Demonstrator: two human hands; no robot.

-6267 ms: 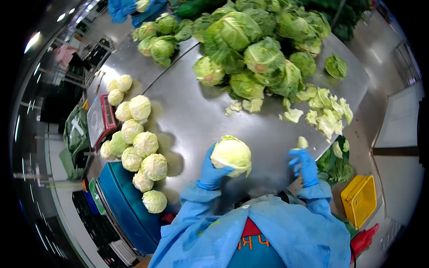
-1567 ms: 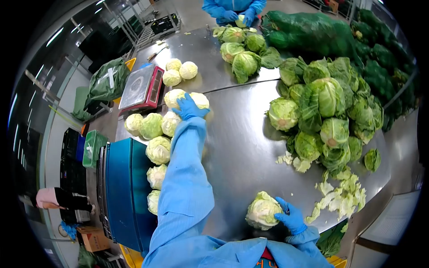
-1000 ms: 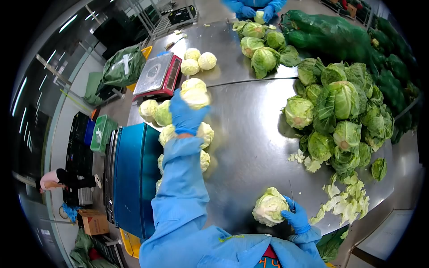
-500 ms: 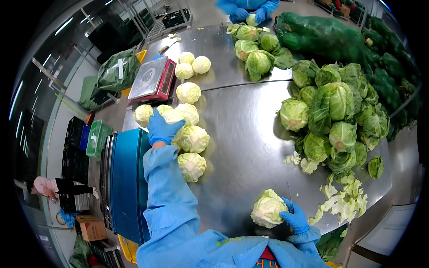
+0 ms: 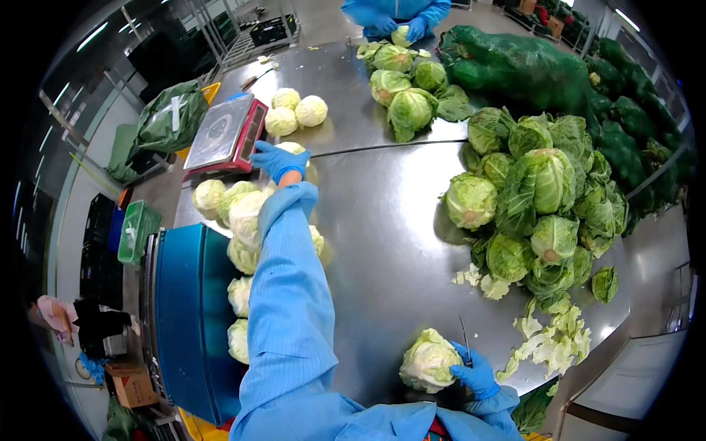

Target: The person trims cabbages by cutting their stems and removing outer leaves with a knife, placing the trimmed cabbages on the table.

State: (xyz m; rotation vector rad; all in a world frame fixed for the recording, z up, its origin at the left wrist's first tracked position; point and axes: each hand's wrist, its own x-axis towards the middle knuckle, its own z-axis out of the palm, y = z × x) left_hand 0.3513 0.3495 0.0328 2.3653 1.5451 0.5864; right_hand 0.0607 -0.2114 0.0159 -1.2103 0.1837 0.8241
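Note:
My left hand (image 5: 279, 162), in a blue glove, curves round the near and left sides of a trimmed cabbage (image 5: 293, 148) beside the scale. The palm hides much of that head. Below my left forearm, several pale cabbages (image 5: 246, 217) are bunched along the table's left side. My right hand (image 5: 479, 375), also gloved, is closed around a knife (image 5: 465, 339) with its thin blade pointing up. Its fingertips touch the right side of another pale cabbage (image 5: 429, 361) near the table's front edge. The knife's handle is mostly hidden.
A red scale (image 5: 228, 140) stands at the left by a blue bin (image 5: 191, 316). Leafy green cabbages (image 5: 551, 180) are heaped at right, with loose leaves (image 5: 555, 342) before them. Green net sacks (image 5: 515, 73) lie behind. Across the steel table (image 5: 382, 242), a co-worker (image 5: 397, 11) holds a cabbage.
My left hand has moved away from the bunched cabbages, farther up the table to the single one by the scale. My right hand stays at its cabbage with the knife. The view has shifted slightly.

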